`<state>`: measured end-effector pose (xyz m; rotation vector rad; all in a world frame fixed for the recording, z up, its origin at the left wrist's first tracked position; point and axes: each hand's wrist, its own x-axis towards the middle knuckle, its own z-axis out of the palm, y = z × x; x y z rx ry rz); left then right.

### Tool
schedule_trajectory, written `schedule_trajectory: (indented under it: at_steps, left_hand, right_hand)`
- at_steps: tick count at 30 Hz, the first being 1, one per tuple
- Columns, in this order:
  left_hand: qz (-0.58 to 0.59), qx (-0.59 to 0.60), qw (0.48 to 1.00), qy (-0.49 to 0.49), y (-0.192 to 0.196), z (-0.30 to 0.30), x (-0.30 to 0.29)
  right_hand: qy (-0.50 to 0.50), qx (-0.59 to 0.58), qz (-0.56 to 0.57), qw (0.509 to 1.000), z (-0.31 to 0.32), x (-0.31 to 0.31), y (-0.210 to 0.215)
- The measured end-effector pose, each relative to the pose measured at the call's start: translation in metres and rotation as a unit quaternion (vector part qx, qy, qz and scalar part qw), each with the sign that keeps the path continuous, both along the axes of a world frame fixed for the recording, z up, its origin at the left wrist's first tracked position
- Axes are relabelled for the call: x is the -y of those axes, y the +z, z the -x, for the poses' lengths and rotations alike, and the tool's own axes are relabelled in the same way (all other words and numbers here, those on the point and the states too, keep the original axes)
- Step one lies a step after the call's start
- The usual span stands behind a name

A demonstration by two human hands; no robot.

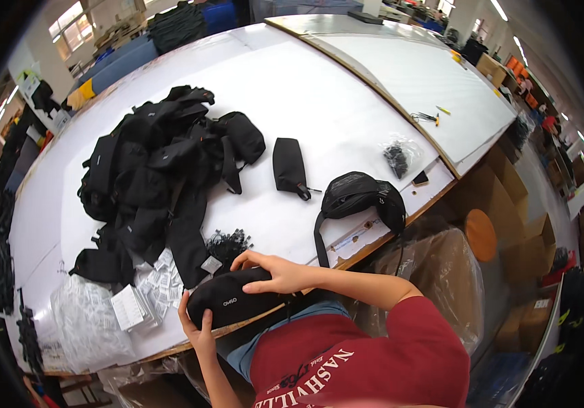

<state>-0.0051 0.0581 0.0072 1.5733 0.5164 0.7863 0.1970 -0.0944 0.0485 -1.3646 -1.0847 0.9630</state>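
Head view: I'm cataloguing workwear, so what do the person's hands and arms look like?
The left hand and right hand are ungloved, with no watch visible. Both forearms are bare. The right sleeve is short, plain and dark red; the left one is out of view.

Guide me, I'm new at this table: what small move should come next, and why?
It might be best to let the left hand steady the black pouch and free the right hand to pick up the white tag: both hands hold the pouch, the tag lies just beyond it near the black cords, and no white tag shows on the pouch's visible side.
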Motion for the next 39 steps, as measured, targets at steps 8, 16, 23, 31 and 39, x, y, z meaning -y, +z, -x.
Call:
schedule_trajectory:
  at_steps: [8,16,23,31,39]
  left_hand:
    - [0.137,0.097,0.986,0.008,-0.001,-0.008,0.000]
    - [0.108,0.102,0.981,0.127,0.021,-0.020,0.013]
    - [0.121,0.089,0.989,0.001,0.020,-0.002,-0.008]
    - [0.190,-0.201,0.949,-0.151,0.010,0.016,-0.013]
    - [0.182,-0.082,0.979,-0.040,0.002,0.010,0.008]
  right_hand:
    - [-0.028,0.159,-0.108,0.981,-0.006,0.007,0.032]
    - [-0.138,0.087,-0.154,0.974,-0.003,0.005,0.033]
    - [-0.114,0.108,-0.180,0.971,-0.004,0.008,0.038]
    - [0.019,0.235,-0.190,0.953,0.011,0.012,0.034]
    - [-0.061,0.094,0.020,0.993,0.014,0.009,0.005]
